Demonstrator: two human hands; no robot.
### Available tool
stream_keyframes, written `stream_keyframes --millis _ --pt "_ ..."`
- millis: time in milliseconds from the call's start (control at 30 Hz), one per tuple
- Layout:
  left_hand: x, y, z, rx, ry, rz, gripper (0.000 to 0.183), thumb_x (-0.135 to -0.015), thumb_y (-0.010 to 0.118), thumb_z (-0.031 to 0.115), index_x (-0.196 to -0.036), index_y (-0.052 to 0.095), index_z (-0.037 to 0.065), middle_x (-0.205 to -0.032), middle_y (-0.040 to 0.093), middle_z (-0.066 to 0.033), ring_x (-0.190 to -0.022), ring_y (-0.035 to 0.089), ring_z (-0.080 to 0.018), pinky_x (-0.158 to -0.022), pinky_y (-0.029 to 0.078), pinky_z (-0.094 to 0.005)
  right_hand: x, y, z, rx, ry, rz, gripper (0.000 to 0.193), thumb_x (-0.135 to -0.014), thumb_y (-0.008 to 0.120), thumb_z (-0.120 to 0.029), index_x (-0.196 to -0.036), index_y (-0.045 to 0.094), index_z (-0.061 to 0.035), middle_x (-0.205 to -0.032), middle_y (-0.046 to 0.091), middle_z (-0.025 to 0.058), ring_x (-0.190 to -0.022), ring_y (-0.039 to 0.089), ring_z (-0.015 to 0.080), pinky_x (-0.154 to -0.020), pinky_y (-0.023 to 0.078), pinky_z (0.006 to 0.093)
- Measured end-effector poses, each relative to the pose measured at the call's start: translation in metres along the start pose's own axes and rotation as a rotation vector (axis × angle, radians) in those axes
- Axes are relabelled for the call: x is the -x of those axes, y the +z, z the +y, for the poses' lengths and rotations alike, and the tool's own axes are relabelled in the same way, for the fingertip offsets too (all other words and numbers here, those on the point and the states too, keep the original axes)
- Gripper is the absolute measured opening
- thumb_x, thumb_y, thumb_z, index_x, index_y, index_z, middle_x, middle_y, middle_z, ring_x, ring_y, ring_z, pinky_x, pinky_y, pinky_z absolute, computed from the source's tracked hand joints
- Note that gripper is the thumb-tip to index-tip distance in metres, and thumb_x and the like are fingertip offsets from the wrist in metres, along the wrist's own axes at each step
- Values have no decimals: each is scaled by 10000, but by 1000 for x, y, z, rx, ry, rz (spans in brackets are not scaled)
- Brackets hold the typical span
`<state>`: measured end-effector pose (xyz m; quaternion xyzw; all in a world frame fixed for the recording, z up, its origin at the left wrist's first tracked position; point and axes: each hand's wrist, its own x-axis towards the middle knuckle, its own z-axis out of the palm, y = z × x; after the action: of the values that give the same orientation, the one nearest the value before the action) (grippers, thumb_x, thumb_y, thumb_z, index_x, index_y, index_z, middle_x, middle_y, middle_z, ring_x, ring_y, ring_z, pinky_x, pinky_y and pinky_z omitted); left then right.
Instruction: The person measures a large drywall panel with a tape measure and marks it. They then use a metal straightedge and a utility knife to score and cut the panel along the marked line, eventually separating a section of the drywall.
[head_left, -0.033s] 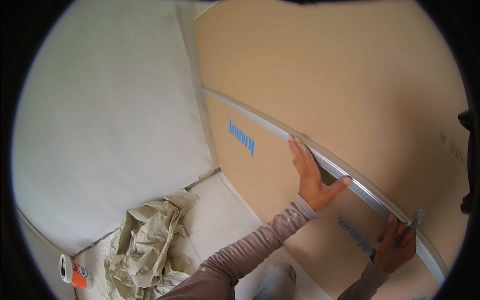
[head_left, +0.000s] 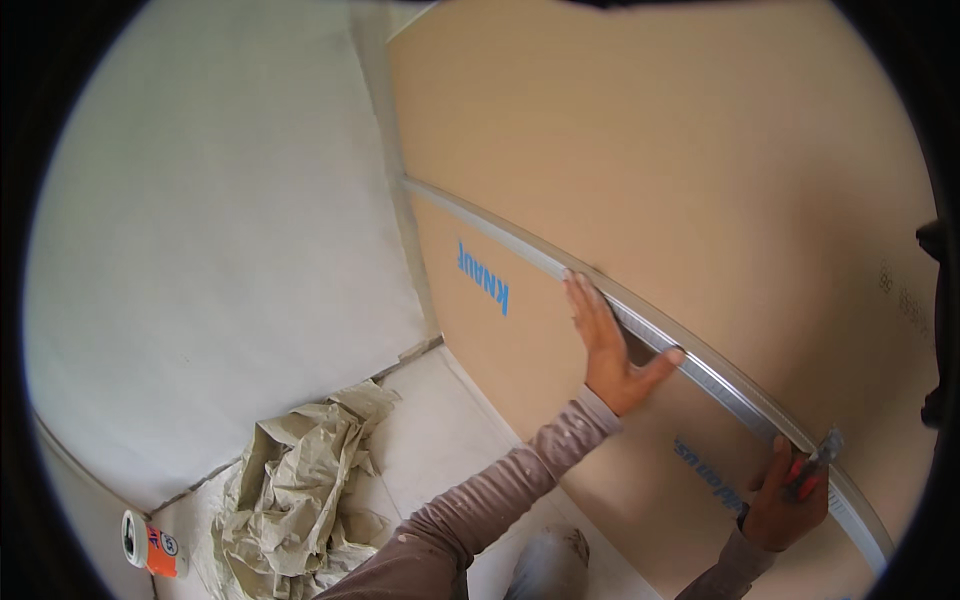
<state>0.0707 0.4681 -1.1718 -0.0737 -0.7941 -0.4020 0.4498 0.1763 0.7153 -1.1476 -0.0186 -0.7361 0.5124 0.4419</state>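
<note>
A long metal profile [head_left: 520, 237] lies across a large tan plasterboard panel [head_left: 650, 130], running from the wall at the far left down to the near right. My left hand [head_left: 612, 345] rests on the profile with fingers and thumb stretched apart, fingertips and thumb tip touching its near edge. Farther right, my right hand [head_left: 785, 500] is closed around a red-and-grey hand tool [head_left: 805, 478]. The tool's grey end [head_left: 832, 443] sits at the profile; its exact kind and tip are hard to make out.
Crumpled brown paper [head_left: 290, 490] lies on the pale floor [head_left: 430, 430] at the lower left. Beside it stands a small white-and-orange tub [head_left: 150, 545]. A pale wall [head_left: 220, 250] rises at the left, meeting the panel's far end. One of my knees [head_left: 550, 565] shows at the bottom.
My left hand has shifted slightly left, and the stretch of profile under my hands has moved slightly with it. My right hand and the tool have moved a little left and down.
</note>
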Motion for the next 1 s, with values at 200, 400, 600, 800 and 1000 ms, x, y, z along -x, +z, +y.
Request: stream_keyframes --millis 200,400,600,800,1000 --pt "-83 -60 -124 365 -459 361 1144 -978 648 552 -1588 -15 -154 -1684 43 -356 -1600 51 -383 -1287 81 -393 1 13 12 15 -171 139 219 -936 795 -148 -840 634 -34 -583 581 25 -450 503 93 -422 343 236" --pt "-163 -124 -236 547 -741 473 1160 -943 638 590 -1590 34 -160 -1656 218 -351 -1573 209 -394 -1270 181 -408 0 14 11 -73 -160 130 352 -869 835 -24 -744 507 -55 -583 562 113 -424 509 175 -413 488 324" --pt "-216 -133 -331 687 -587 511 1049 -936 632 476 -1588 107 -156 -1654 277 -309 -1548 258 -389 -1267 171 -426 -8 8 24 62 -366 181 425 -850 878 -83 -680 489 -68 -586 590 109 -427 524 157 -397 457 299" --pt "-201 -104 -337 715 -439 601 973 -961 626 396 -1620 100 -89 -1682 208 -298 -1571 93 -444 -1274 -50 -436 -8 -30 65 265 16 194 324 -1040 655 -360 -864 527 -120 -560 451 -17 -411 417 64 -388 301 226" --pt "-202 -117 -313 504 -459 535 997 -955 672 385 -1618 97 -87 -1684 168 -311 -1570 70 -475 -1273 -58 -509 -3 -16 29 209 -114 150 332 -1044 651 -275 -823 470 -106 -517 450 -1 -357 413 84 -335 307 241"
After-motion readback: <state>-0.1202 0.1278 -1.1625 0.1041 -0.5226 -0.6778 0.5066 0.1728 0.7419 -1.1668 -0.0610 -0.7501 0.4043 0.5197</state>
